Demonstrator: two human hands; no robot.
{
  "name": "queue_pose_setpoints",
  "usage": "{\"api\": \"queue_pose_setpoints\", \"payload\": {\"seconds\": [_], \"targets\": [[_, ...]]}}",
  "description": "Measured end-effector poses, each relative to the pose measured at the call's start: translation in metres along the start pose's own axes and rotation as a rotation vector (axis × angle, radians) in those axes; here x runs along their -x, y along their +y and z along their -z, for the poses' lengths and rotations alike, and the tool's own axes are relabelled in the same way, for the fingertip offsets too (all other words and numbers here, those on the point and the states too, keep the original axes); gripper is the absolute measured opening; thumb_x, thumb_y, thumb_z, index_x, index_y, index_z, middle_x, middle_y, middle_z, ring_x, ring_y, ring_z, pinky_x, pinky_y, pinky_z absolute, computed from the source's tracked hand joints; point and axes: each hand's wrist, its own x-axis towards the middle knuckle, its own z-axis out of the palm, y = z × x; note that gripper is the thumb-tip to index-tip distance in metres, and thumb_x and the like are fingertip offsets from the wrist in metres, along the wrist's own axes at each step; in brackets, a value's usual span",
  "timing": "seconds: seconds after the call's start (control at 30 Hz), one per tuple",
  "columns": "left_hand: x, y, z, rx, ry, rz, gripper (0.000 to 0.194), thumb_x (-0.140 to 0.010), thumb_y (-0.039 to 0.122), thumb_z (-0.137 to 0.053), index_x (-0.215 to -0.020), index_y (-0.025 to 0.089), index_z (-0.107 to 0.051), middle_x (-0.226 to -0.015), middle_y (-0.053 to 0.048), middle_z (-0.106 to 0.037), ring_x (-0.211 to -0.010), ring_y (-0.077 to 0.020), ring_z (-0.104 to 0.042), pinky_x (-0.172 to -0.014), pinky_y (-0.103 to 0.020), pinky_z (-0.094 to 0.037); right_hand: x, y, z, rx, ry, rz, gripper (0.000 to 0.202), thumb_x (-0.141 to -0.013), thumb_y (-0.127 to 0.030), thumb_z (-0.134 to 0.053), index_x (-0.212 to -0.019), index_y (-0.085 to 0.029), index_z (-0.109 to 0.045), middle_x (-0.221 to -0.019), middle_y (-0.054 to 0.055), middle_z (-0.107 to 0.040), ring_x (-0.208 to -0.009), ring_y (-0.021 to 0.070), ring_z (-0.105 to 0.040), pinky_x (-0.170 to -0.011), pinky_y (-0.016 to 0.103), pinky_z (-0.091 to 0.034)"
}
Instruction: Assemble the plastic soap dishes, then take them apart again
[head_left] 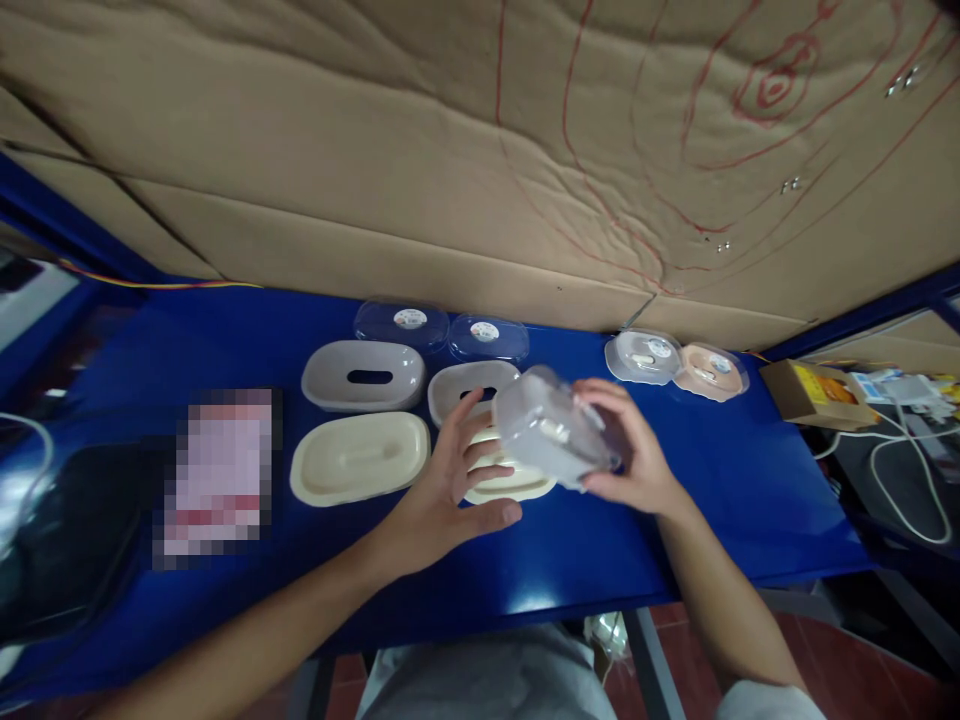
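Note:
My right hand [626, 450] is closed around a grey plastic box with a clear cover [551, 430], held tilted above the table and blurred by motion. My left hand [469, 465] reaches toward it with fingers spread, holding nothing. Under the hands lies a cream oval tray [517, 488], partly covered by them. Behind it is a grey oval frame with a slot [454, 390], partly hidden by the left fingers. To the left sit another cream oval tray [360, 458] and a second grey slotted frame [364, 377]. Two clear covers with round stickers [401, 325] stand behind these.
On the right are a grey covered box [643, 358] and a peach one [711, 372], side by side. A pixelated flat item [217, 470] lies at left. A cardboard box [814, 395] and white cables [892, 435] sit far right. Cardboard [337, 150] walls the blue table's [600, 560] back.

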Motion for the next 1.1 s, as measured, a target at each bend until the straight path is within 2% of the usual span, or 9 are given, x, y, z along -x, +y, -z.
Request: {"api": "queue_pose_setpoints", "payload": {"seconds": [0.1,0.2,0.27,0.37,0.57,0.7,0.87,0.97,1.1], "targets": [[0.001,0.0,0.0,0.025,-0.007,0.023,0.113,-0.084,0.056,-0.09,-0.166,0.039,-0.014,-0.17,-0.016,-0.04,-0.151,-0.036,-0.054,-0.121,-0.056,-0.051,0.002,-0.019,-0.016,-0.062,-0.141,0.065,0.08,-0.091,-0.07,-0.076,-0.157,-0.033,-0.052,-0.162,0.014,-0.052,-0.15,0.0364,-0.053,-0.122,0.055,-0.049],[0.004,-0.003,-0.001,0.003,0.008,0.015,0.104,-0.085,0.058,-0.089,-0.163,0.035,-0.023,-0.16,-0.016,-0.053,-0.143,-0.0357,-0.061,-0.116,-0.053,-0.056,0.0,-0.013,-0.017,-0.114,-0.089,0.03,0.071,-0.101,-0.072,-0.059,-0.16,-0.034,-0.049,-0.164,0.013,-0.051,-0.156,0.0351,-0.047,-0.125,0.055,-0.047],[0.006,-0.007,-0.002,0.043,-0.005,0.012,0.103,-0.084,0.056,-0.091,-0.161,0.035,-0.026,-0.155,-0.015,-0.056,-0.138,-0.0354,-0.063,-0.111,-0.051,-0.059,-0.002,0.005,-0.009,-0.063,0.011,-0.03,0.064,-0.106,-0.068,-0.052,-0.16,-0.034,-0.048,-0.164,0.013,-0.051,-0.158,0.034,-0.044,-0.127,0.057,-0.044],[0.01,-0.006,-0.007,0.139,-0.063,0.061,0.103,-0.083,0.049,-0.093,-0.161,0.037,-0.028,-0.159,-0.014,-0.052,-0.141,-0.0351,-0.06,-0.114,-0.05,-0.056,-0.002,0.042,0.009,0.204,0.121,-0.13,0.061,-0.103,-0.059,-0.065,-0.155,-0.031,-0.051,-0.162,0.015,-0.052,-0.156,0.0347,-0.047,-0.129,0.061,-0.04],[0.013,0.008,-0.015,0.174,-0.138,0.137,0.101,-0.08,0.036,-0.095,-0.159,0.041,-0.031,-0.161,-0.01,-0.039,-0.145,-0.0337,-0.051,-0.12,-0.054,-0.047,0.001,0.09,0.023,0.458,0.011,-0.134,0.05,-0.101,-0.05,-0.068,-0.147,-0.031,-0.059,-0.163,0.014,-0.054,-0.157,0.0368,-0.046,-0.129,0.065,-0.036],[0.012,0.011,-0.015,0.117,-0.167,0.109,0.101,-0.077,0.031,-0.095,-0.158,0.042,-0.035,-0.165,-0.008,-0.034,-0.152,-0.0367,-0.043,-0.128,-0.061,-0.036,-0.002,0.089,0.012,0.623,0.044,-0.153,0.045,-0.106,-0.045,-0.06,-0.148,-0.03,-0.064,-0.166,0.015,-0.05,-0.155,0.0412,-0.046,-0.123,0.068,-0.038],[0.012,0.012,-0.013,0.134,-0.208,0.154,0.103,-0.08,0.029,-0.093,-0.159,0.047,-0.03,-0.16,-0.006,-0.041,-0.149,-0.0352,-0.048,-0.126,-0.063,-0.038,-0.007,0.08,0.0,0.564,0.039,-0.128,0.031,-0.109,-0.043,-0.057,-0.126,-0.026,-0.075,-0.124,0.012,-0.076,-0.12,0.032,-0.071,-0.107,0.054,-0.054],[0.013,0.011,-0.013,0.12,-0.177,0.128,0.102,-0.078,0.031,-0.095,-0.158,0.045,-0.034,-0.163,-0.007,-0.036,-0.151,-0.0363,-0.046,-0.127,-0.063,-0.037,-0.009,0.075,-0.003,0.517,-0.052,-0.102,0.032,-0.111,-0.042,-0.053,-0.134,-0.028,-0.072,-0.137,0.01,-0.076,-0.13,0.0307,-0.07,-0.112,0.054,-0.052],[0.013,0.009,-0.014,0.161,-0.125,0.136,0.103,-0.078,0.033,-0.096,-0.159,0.043,-0.033,-0.167,-0.009,-0.032,-0.152,-0.0366,-0.045,-0.126,-0.06,-0.041,-0.006,0.052,-0.001,0.305,-0.014,-0.121,0.035,-0.113,-0.045,-0.051,-0.137,-0.031,-0.07,-0.14,0.009,-0.075,-0.134,0.0299,-0.068,-0.115,0.053,-0.051]]}}
